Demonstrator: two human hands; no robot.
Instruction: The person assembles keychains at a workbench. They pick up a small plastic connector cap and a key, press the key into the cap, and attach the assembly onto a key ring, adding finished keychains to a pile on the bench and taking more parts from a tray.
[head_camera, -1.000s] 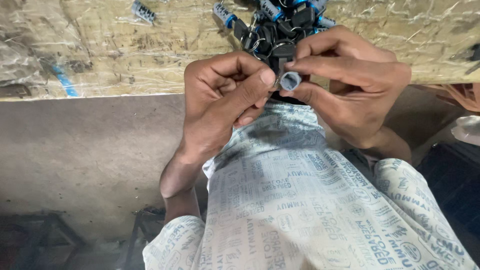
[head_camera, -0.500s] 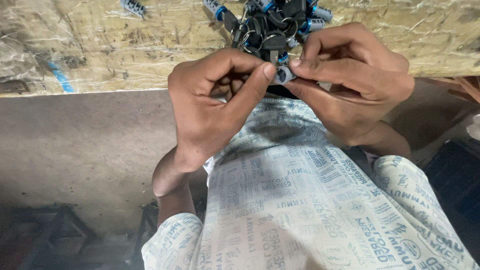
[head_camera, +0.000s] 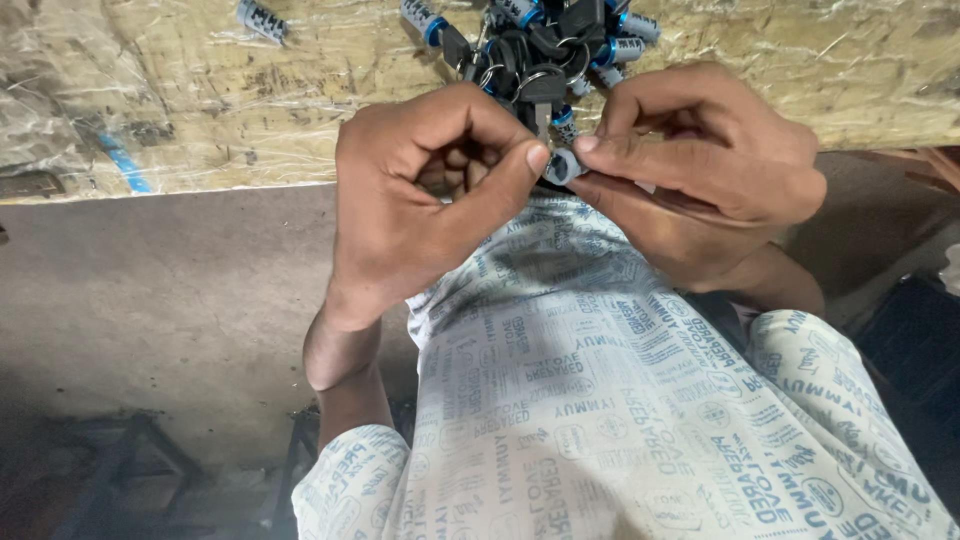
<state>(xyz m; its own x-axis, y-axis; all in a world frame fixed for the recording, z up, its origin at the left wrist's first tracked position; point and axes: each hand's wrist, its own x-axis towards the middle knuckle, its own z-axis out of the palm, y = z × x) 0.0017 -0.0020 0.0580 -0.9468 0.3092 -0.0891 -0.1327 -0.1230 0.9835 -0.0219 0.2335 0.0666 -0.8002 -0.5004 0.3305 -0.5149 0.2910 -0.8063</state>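
Note:
My left hand (head_camera: 430, 190) and my right hand (head_camera: 700, 165) meet at the edge of a rough wooden bench (head_camera: 200, 100) wrapped in clear plastic. Between their fingertips sits a small grey cylindrical part (head_camera: 562, 165). My right thumb and forefinger pinch it; my left thumb presses against its open end. Whatever else lies in my left palm is hidden by the curled fingers. Just beyond the hands lies a heap of black and blue small parts with metal rings (head_camera: 540, 45).
Loose grey-blue cylinders lie on the bench, one at the far left (head_camera: 262, 18) and one near the heap (head_camera: 425, 20). A blue strip (head_camera: 125, 162) lies under the plastic. My printed white shirt (head_camera: 600, 400) fills the foreground. Dark metal frames (head_camera: 120, 470) stand on the floor.
Both hands have drawn closer together and nearer the heap; the left thumb now presses on the cylinder's end, hiding the opening that showed a second ago.

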